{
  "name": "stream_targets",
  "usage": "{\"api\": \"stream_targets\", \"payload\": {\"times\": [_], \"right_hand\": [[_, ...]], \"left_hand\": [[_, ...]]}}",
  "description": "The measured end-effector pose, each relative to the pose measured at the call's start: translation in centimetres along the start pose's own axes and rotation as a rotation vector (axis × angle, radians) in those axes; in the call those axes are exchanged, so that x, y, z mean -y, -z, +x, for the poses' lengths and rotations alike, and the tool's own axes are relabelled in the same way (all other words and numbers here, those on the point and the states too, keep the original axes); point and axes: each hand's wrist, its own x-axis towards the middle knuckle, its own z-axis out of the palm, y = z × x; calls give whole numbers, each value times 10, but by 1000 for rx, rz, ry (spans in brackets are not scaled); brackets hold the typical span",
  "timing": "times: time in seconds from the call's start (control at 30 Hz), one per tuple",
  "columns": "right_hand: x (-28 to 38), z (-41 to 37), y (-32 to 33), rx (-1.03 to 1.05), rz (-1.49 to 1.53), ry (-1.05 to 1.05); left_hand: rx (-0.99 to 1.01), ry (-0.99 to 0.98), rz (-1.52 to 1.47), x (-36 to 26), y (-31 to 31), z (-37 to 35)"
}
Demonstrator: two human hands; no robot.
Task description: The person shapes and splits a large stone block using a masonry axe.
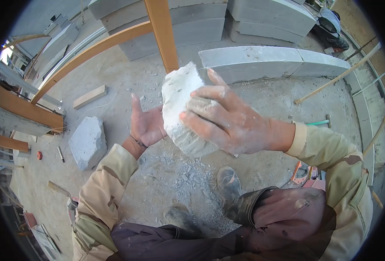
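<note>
My right hand (227, 115) grips a rough, broken piece of pale aerated concrete block (179, 108), its fingers spread over the near right face. The piece is raised above the floor in front of me. My left hand (146, 122) is open at the left side of the piece, palm turned toward it and thumb pointing up. The left fingertips are hidden behind the piece. A second broken block piece (88, 142) lies on the floor to the left, beyond my left sleeve.
White rubble (188, 182) lies around my boots. A low curved block wall (262, 61) stands ahead, with block stacks (175, 24) behind it. An orange frame post (162, 35) rises near the middle. A green-handled hammer (320, 122) lies right. Another person (329, 26) crouches far right.
</note>
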Motion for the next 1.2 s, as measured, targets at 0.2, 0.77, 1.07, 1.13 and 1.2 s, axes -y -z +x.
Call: {"api": "stream_targets", "payload": {"times": [0.2,0.77,1.07,1.13,1.2], "right_hand": [[65,-66,-82,92,280,185],[20,-178,-192,991,380,-1183],[45,-125,-146,558,935,-1567],[49,-103,-121,512,498,-1170],[52,-42,-71,387,550,-1061]], "left_hand": [[-338,-29,114,45,46,-57],[-693,-476,1639,30,88,-127],[-890,-444,1676,58,67,-113],[-998,-499,1579,50,73,-109],[-1062,-640,1700,46,82,-108]]}}
